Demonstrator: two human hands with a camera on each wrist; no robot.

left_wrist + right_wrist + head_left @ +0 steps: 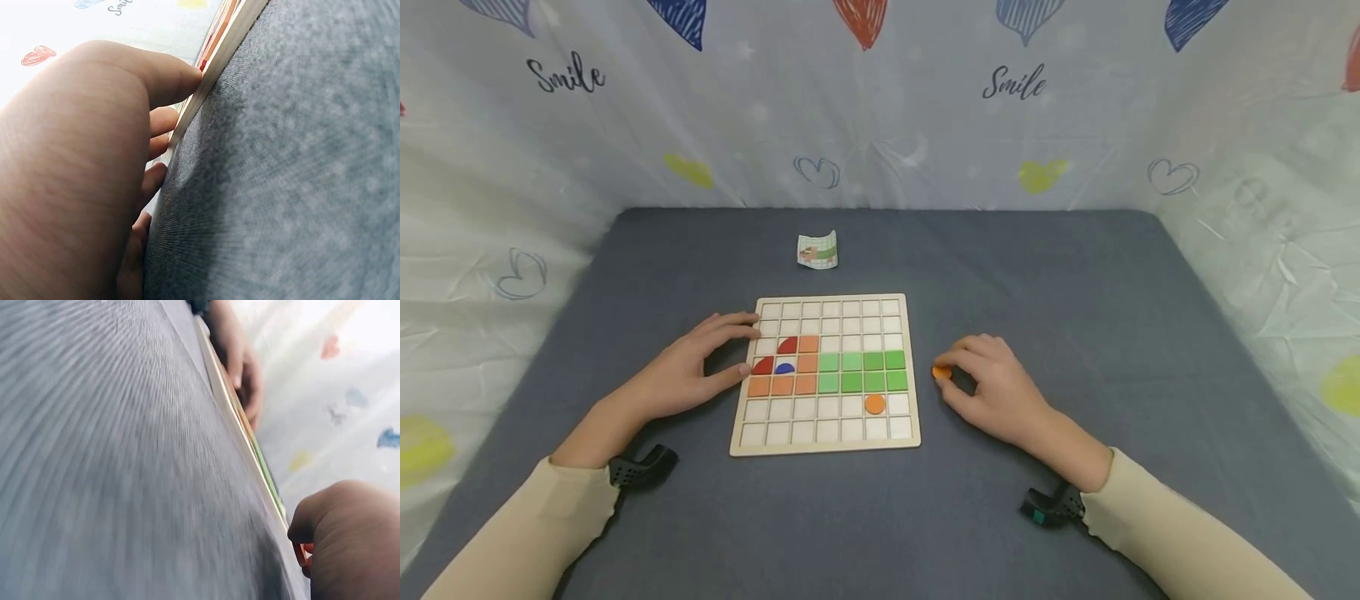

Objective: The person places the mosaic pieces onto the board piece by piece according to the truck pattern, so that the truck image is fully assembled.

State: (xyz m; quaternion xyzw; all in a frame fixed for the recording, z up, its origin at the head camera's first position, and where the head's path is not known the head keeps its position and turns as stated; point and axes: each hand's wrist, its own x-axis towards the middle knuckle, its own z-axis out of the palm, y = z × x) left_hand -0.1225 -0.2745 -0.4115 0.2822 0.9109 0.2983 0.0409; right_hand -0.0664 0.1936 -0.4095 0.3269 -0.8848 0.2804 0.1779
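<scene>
A light wooden grid board (823,450) lies flat on the dark grey cloth. My left hand (688,367) rests at its left edge, thumb and fingertips touching the rim; the left wrist view shows the thumb (172,78) against the board's side. To the right of the board, my right hand (1000,392) pinches an orange disc (941,372) between thumb and fingers, just off the edge. Another orange disc (875,404) sits in a lower right cell. Green squares (873,382) fill two rows, beside orange squares (782,385), red quarter circles (787,345) and a blue half circle (785,367).
Behind the board lies a small, slightly curled paper card (817,250) with a printed coloured pattern. A pale printed curtain (910,125) encloses the back and sides of the cloth-covered table (1037,267). A black strap device (643,467) is on each wrist.
</scene>
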